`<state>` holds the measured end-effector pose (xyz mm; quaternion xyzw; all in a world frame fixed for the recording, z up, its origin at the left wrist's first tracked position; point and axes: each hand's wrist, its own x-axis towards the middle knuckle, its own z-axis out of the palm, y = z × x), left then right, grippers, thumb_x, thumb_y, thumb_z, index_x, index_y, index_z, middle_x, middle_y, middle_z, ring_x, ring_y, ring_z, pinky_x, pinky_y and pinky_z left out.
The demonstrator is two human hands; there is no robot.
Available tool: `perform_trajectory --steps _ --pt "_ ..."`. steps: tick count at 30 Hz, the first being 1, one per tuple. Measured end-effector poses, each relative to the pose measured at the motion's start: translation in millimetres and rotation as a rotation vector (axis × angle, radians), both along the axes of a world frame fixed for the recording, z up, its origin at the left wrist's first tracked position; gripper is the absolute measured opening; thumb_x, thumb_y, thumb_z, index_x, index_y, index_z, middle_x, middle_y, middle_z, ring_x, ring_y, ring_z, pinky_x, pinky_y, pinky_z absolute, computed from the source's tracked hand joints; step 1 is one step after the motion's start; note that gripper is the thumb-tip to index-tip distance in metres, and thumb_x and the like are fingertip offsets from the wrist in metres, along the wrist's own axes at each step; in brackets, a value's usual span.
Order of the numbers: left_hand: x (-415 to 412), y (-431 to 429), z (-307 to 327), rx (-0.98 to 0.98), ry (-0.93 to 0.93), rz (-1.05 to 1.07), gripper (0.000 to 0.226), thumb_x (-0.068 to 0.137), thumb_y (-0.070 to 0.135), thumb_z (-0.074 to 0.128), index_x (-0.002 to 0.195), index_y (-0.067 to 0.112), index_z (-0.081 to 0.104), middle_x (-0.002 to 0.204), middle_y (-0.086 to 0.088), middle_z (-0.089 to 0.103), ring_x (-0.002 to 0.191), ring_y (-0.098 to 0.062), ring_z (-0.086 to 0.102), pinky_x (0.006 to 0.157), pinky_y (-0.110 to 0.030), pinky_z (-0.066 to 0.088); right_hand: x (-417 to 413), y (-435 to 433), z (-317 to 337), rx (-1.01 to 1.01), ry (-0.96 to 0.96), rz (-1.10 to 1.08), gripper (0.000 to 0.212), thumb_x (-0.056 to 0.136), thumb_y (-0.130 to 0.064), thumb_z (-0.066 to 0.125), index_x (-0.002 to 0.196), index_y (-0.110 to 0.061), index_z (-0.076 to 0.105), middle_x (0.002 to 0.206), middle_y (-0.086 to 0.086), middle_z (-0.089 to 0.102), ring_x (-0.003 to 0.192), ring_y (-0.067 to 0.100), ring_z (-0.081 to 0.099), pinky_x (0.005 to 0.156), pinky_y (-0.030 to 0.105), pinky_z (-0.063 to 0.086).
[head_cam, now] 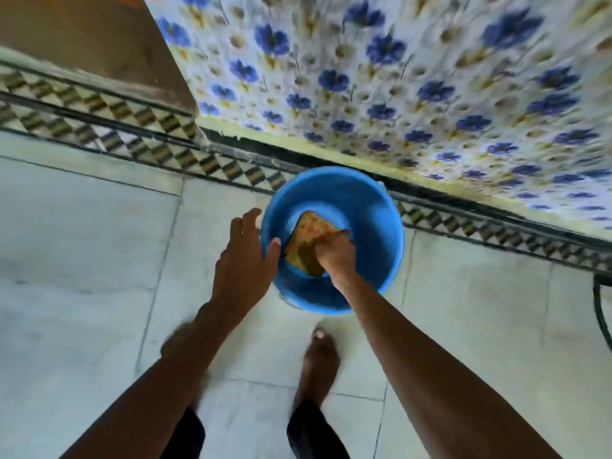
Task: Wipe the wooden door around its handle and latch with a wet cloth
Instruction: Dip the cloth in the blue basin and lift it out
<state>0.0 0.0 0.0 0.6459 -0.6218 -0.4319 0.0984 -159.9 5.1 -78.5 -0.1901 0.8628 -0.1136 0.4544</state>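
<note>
Prep step: right hand [334,251] grips cloth [309,241] inside blue bucket [374,260] on floor; left hand [245,256] open, empty, at rim. Next, prob.: lift, wring, carry to door [92,41], upper left.

No readable text, no labels, no brand marks, no numbers anywhere, blue bucket [332,240] plain-sided, wall tiles [397,77] bearing only blue flower patterns, floor border [99,111] only chequered shapes

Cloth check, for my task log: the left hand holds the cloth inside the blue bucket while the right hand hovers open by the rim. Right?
Hands swapped. In the head view the right hand holds the cloth inside the blue bucket, and the left hand hovers open by the rim.
</note>
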Motion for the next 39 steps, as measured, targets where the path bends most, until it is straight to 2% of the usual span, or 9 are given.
perform_trajectory --steps 4,9,13,18,21,27,30,34,39 --pt "-6 -2 -36 -0.012 -0.005 -0.021 0.034 0.103 0.022 0.047 0.136 0.016 0.041 0.120 -0.009 0.062 0.103 -0.034 0.064 0.087 -0.054 0.053 -5 -9 -62 0.178 0.005 -0.298 0.081 0.088 -0.028 0.063 0.149 -0.001 0.017 0.153 0.021 0.031 0.140 0.034 0.036 0.115 0.039 0.028" --pt "-6 1 -45 -0.037 0.069 -0.009 0.033 0.105 0.022 0.043 0.138 0.018 0.039 0.108 0.002 0.065 0.096 -0.026 0.067 0.083 -0.044 0.055 5 -9 -87 0.047 0.049 -0.674 0.054 0.101 -0.037 0.031 0.142 -0.003 0.038 0.145 0.021 0.045 0.134 0.034 0.044 0.115 0.042 0.029" --pt "-4 2 -48 -0.017 0.097 -0.009 0.030 0.105 0.022 0.045 0.135 0.017 0.040 0.106 0.001 0.065 0.094 -0.026 0.068 0.081 -0.046 0.056 3 -7 -77 0.071 0.004 -0.427 0.046 0.088 -0.026 0.064 0.126 -0.002 0.058 0.133 0.015 0.060 0.120 0.032 0.060 0.098 0.034 0.048" --pt "4 -10 -23 0.210 -0.031 -0.072 0.047 0.101 0.027 0.054 0.144 0.017 0.035 0.132 -0.008 0.052 0.111 -0.030 0.061 0.093 -0.049 0.052 4 -8 -7 -0.133 0.065 -0.197 0.031 0.083 -0.030 0.066 0.108 -0.013 0.063 0.110 0.013 0.069 0.105 0.032 0.064 0.086 0.035 0.050" --pt "12 -17 18 0.129 -0.081 -0.025 0.046 0.097 0.021 0.060 0.139 0.012 0.045 0.130 -0.013 0.051 0.117 -0.032 0.055 0.093 -0.046 0.047 1 -3 67 -0.252 -0.034 -0.173 0.017 0.085 -0.024 0.066 0.101 -0.020 0.063 0.100 0.003 0.069 0.098 0.026 0.065 0.081 0.038 0.053" --pt "43 -51 199 -0.016 0.228 0.246 0.020 0.095 0.009 0.063 0.102 0.026 0.070 0.099 0.013 0.071 0.087 0.004 0.063 0.073 0.002 0.039 13 -14 285 -0.383 -0.466 -0.360 0.031 0.089 -0.013 0.066 0.120 -0.014 0.063 0.115 0.014 0.070 0.105 0.035 0.066 0.092 0.053 0.053" --pt "74 -66 339 -0.114 0.362 0.344 0.019 0.094 0.011 0.065 0.097 0.029 0.070 0.087 0.021 0.072 0.081 0.010 0.064 0.076 -0.003 0.044 37 -21 421 -0.470 -0.597 -0.389 0.030 0.090 -0.010 0.063 0.120 -0.015 0.062 0.119 0.013 0.069 0.103 0.029 0.068 0.091 0.047 0.055" --pt "133 -77 516 -0.246 0.451 0.386 0.013 0.091 0.022 0.065 0.103 0.025 0.071 0.091 0.010 0.073 0.085 -0.010 0.068 0.087 -0.037 0.055 78 -29 589 -0.556 -0.682 -0.446 0.039 0.090 -0.010 0.063 0.129 -0.010 0.057 0.123 0.013 0.067 0.105 0.029 0.067 0.086 0.042 0.058" --pt "195 -72 691 -0.235 0.662 0.414 0.015 0.091 0.013 0.064 0.104 0.019 0.069 0.092 -0.001 0.071 0.085 -0.012 0.064 0.078 -0.024 0.051 133 -34 762 -0.710 -0.756 -0.396 0.035 0.094 -0.009 0.059 0.129 -0.009 0.057 0.118 0.009 0.069 0.100 0.020 0.069 0.083 0.036 0.059"
